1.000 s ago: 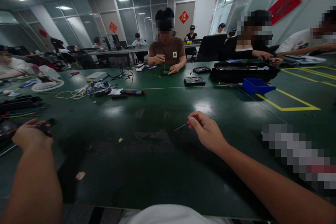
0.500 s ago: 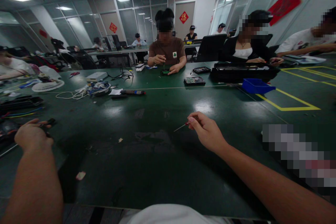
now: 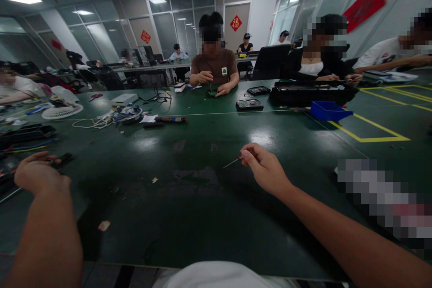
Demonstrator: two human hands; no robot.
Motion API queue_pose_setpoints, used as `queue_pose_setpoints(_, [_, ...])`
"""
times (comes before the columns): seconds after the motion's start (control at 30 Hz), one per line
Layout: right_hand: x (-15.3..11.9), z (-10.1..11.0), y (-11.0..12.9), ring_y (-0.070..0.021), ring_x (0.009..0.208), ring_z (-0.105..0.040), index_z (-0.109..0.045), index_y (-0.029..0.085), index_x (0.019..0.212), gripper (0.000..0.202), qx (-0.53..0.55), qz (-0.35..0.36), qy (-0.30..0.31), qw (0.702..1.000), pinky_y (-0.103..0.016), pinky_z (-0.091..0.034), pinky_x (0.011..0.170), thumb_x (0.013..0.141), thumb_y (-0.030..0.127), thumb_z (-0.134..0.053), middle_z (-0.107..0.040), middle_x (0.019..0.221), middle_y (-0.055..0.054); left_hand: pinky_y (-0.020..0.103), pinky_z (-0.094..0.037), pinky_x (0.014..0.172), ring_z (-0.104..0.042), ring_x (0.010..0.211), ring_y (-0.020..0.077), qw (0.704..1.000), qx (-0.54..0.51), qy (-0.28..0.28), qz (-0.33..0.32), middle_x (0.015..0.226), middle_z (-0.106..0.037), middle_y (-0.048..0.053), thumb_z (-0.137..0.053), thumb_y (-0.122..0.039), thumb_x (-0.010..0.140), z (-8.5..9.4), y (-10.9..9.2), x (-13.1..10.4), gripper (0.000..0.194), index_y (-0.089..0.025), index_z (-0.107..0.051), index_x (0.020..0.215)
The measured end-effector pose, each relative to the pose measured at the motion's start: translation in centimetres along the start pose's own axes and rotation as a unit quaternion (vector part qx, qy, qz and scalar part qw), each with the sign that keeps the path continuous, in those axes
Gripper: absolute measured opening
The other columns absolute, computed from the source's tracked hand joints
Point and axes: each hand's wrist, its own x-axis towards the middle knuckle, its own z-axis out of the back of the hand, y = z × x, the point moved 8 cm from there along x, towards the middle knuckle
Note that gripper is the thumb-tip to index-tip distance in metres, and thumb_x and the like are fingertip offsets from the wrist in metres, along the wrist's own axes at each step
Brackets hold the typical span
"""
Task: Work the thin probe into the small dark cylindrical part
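Note:
My right hand [image 3: 261, 164] is closed on a thin screwdriver [image 3: 232, 162] with a red handle, its metal shaft pointing left above the dark green table [image 3: 209, 234]. At the far left, my left hand [image 3: 40, 173] is beside a pile of dark parts and cables. A small dark object [image 3: 64, 159] shows at its fingers; the hand's grip on it is partly hidden. Small pale scraps [image 3: 104, 225] lie on the table between my arms.
A long dark case [image 3: 313, 94] and a blue tray [image 3: 329, 111] are at the back right. Another screwdriver-like tool [image 3: 170, 119] lies near tangled cables [image 3: 124, 114]. A person [image 3: 214, 65] sits opposite, working on a green board. A blurred-out object is at the right.
My left hand has shifted slightly left, with the dark object near its fingers. My right hand and the screwdriver have hardly moved.

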Motion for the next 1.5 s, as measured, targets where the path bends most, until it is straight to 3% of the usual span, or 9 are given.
queue_pose_setpoints(0.1, [0.0, 0.0, 0.1, -0.0198, 0.073, -0.067, -0.062, 0.022, 0.096, 0.023, -0.002, 0.008, 0.0, 1.0, -0.033, -0.049, 0.069, 0.098, 0.039, -0.047, -0.069, 0.078, -0.003, 0.019, -0.035, 0.05, -0.05, 0.057, 0.0127, 0.995, -0.087, -0.054, 0.007, 0.068, -0.053, -0.001, -0.043, -0.002, 0.052, -0.5, -0.9, -2.0, 0.029, -0.015, -0.05, 0.078])
queue_pose_setpoints(0.23, [0.0, -0.1, 0.1, -0.0196, 0.074, -0.067, -0.062, 0.022, 0.097, 0.022, 0.001, 0.006, 0.0, 1.0, -0.032, -0.049, 0.069, 0.098, 0.039, -0.048, -0.069, 0.078, -0.003, 0.021, -0.038, 0.051, -0.05, 0.057, 0.0141, 0.985, -0.168, 0.001, 0.032, 0.065, -0.052, -0.002, -0.042, 0.001, 0.056, -3.5, -2.5, -6.1, 0.042, -0.018, -0.051, 0.093])
queue_pose_setpoints(0.6, [0.1, -0.4, -1.0, -0.0188, 0.073, -0.064, -0.062, 0.021, 0.094, 0.026, 0.09, -0.031, -0.008, 0.995, -0.032, -0.049, 0.068, 0.097, 0.044, -0.05, -0.066, 0.077, -0.002, 0.032, -0.051, 0.07, -0.06, 0.068, 0.0172, 0.921, -0.172, 0.327, 0.123, 0.077, -0.06, 0.002, -0.051, -0.001, 0.069, -13.9, -4.6, -20.1, 0.036, -0.017, -0.053, 0.1])
queue_pose_setpoints(0.73, [0.0, -0.3, -0.6, -0.0189, 0.074, -0.064, -0.062, 0.021, 0.094, 0.025, 0.076, -0.029, -0.001, 0.997, -0.032, -0.048, 0.07, 0.096, 0.044, -0.052, -0.066, 0.079, -0.003, 0.03, -0.049, 0.073, -0.063, 0.075, 0.0167, 0.89, -0.083, 0.443, 0.069, 0.09, -0.063, 0.002, -0.068, 0.003, 0.065, -17.3, -4.1, -24.7, 0.055, -0.023, -0.051, 0.11])
queue_pose_setpoints(0.87, [-0.2, -0.1, 0.0, -0.0189, 0.075, -0.064, -0.062, 0.021, 0.095, 0.022, 0.061, -0.023, -0.001, 0.998, -0.031, -0.047, 0.068, 0.097, 0.039, -0.049, -0.066, 0.08, -0.003, 0.039, -0.048, 0.088, -0.065, 0.096, 0.0224, 0.82, 0.027, 0.57, -0.05, 0.106, -0.067, 0.008, -0.074, -0.014, 0.077, -20.1, -2.8, -30.1, 0.039, -0.022, -0.058, 0.111])
queue_pose_setpoints(0.97, [-0.2, 0.1, 0.0, -0.018, 0.07, -0.061, -0.064, 0.021, 0.094, 0.026, 0.051, -0.025, -0.013, 0.998, -0.03, -0.044, 0.062, 0.098, 0.041, -0.049, -0.064, 0.074, -0.001, 0.043, -0.048, 0.089, -0.065, 0.095, 0.0245, 0.761, 0.115, 0.624, -0.137, 0.104, -0.07, 0.009, -0.073, -0.017, 0.081, -21.1, -1.4, -33.9, 0.029, -0.022, -0.062, 0.107])
queue_pose_setpoints(1.1, [-0.2, 0.7, -0.4, -0.0168, 0.064, -0.058, -0.066, 0.021, 0.09, 0.029, 0.053, -0.028, -0.052, 0.997, -0.03, -0.043, 0.058, 0.096, 0.047, -0.053, -0.063, 0.071, -0.001, 0.04, -0.049, 0.087, -0.066, 0.094, 0.0234, 0.71, 0.191, 0.635, -0.238, 0.104, -0.071, 0.006, -0.074, -0.018, 0.082, -21.5, 0.2, -36.5, 0.029, -0.023, -0.067, 0.109])
queue_pose_setpoints(1.3, [-0.3, 1.2, -0.7, -0.0196, 0.076, -0.068, -0.067, 0.022, 0.102, 0.025, 0.134, -0.007, -0.089, 0.987, -0.035, -0.054, 0.072, 0.094, 0.043, -0.058, -0.073, 0.085, -0.005, 0.036, -0.049, 0.097, -0.067, 0.102, 0.021, 0.708, 0.202, 0.643, -0.212, 0.116, -0.073, 0.004, -0.078, -0.013, 0.078, -21.2, 2.6, -36.1, 0.056, -0.023, -0.063, 0.131])
queue_pose_setpoints(1.5, [-0.3, -0.1, -0.8, -0.0224, 0.087, -0.073, -0.068, 0.022, 0.105, 0.025, 0.146, -0.014, -0.028, 0.989, -0.039, -0.057, 0.081, 0.092, 0.042, -0.061, -0.077, 0.094, -0.007, 0.036, -0.048, 0.102, -0.065, 0.112, 0.0207, 0.687, 0.158, 0.659, -0.263, 0.121, -0.071, 0.003, -0.075, -0.015, 0.083, -20.8, 2.4, -36.7, 0.042, -0.025, -0.069, 0.123])
